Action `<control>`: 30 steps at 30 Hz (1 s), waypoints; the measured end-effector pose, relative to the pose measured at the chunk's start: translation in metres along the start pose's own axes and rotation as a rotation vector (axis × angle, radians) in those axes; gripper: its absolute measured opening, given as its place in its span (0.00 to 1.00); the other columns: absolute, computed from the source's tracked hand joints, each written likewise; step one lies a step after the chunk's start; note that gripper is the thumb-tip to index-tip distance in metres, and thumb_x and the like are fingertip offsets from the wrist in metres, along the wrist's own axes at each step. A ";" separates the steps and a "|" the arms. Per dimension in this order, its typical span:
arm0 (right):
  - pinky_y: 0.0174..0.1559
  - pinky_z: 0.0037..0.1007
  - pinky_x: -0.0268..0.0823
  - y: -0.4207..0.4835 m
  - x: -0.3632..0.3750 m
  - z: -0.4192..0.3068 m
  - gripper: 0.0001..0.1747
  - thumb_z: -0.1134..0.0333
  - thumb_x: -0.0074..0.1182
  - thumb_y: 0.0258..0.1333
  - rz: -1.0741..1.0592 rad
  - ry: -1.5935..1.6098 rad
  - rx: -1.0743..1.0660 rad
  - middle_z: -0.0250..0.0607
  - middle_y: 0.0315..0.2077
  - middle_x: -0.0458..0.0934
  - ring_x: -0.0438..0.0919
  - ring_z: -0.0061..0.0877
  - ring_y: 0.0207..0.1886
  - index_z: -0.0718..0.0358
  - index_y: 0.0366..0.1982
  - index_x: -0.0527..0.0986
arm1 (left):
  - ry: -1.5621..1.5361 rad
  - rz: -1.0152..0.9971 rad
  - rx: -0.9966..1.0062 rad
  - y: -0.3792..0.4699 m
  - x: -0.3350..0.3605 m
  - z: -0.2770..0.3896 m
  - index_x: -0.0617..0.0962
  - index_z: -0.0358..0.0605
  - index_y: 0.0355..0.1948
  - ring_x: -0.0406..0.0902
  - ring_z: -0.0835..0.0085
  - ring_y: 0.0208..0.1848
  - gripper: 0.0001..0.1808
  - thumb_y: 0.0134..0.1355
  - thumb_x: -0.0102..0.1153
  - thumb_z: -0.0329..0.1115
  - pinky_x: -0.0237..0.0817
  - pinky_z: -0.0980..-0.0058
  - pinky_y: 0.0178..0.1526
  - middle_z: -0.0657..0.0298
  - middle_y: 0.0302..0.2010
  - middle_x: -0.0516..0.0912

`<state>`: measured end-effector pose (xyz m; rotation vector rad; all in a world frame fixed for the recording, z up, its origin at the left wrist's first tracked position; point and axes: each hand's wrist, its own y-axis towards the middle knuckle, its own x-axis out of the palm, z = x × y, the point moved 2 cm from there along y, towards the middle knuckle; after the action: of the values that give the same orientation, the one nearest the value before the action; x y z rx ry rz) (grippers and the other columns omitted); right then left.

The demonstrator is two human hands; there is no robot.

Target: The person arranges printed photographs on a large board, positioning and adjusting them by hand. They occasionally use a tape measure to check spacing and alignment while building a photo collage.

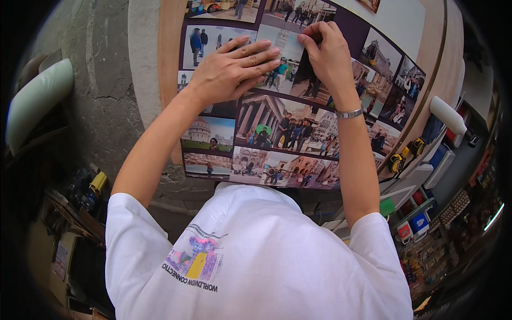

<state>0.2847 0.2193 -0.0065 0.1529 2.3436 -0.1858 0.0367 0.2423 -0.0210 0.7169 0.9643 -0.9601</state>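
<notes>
A dark purple sheet (352, 22), covered with printed travel photos, lies before me on a wooden board (171, 52). My left hand (234, 70) rests palm down on it, fingers spread, the tips over a photo of a leaning tower (289, 52). At that photo's upper right edge is my right hand (326, 50), thumb and forefinger close together. Whether anything is pinched between them I cannot tell. A metal band (349, 114) circles my right wrist. Below my hands spreads a wide photo of a columned building and a group (260, 116).
Beyond the right edge sit two yellow-black tape measures (397, 163) and a white bottle (448, 116). Farther right are an egg tray (451, 210) and crowded shelves. Cracked concrete (110, 80) borders the left side, with a pale rounded object (42, 100) at far left.
</notes>
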 end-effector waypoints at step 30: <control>0.41 0.39 0.74 -0.074 0.015 -0.031 0.45 0.54 0.76 0.54 -0.030 -0.302 -0.074 0.43 0.42 0.71 0.76 0.37 0.41 0.51 0.73 0.73 | -0.023 0.049 -0.006 -0.001 0.002 0.001 0.79 0.64 0.72 0.66 0.75 0.80 0.26 0.74 0.62 0.43 0.53 0.60 0.83 0.74 0.77 0.75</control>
<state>0.2409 0.1529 0.0109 0.0490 2.0498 -0.1271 0.0366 0.2404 -0.0221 0.7197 0.9253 -0.9199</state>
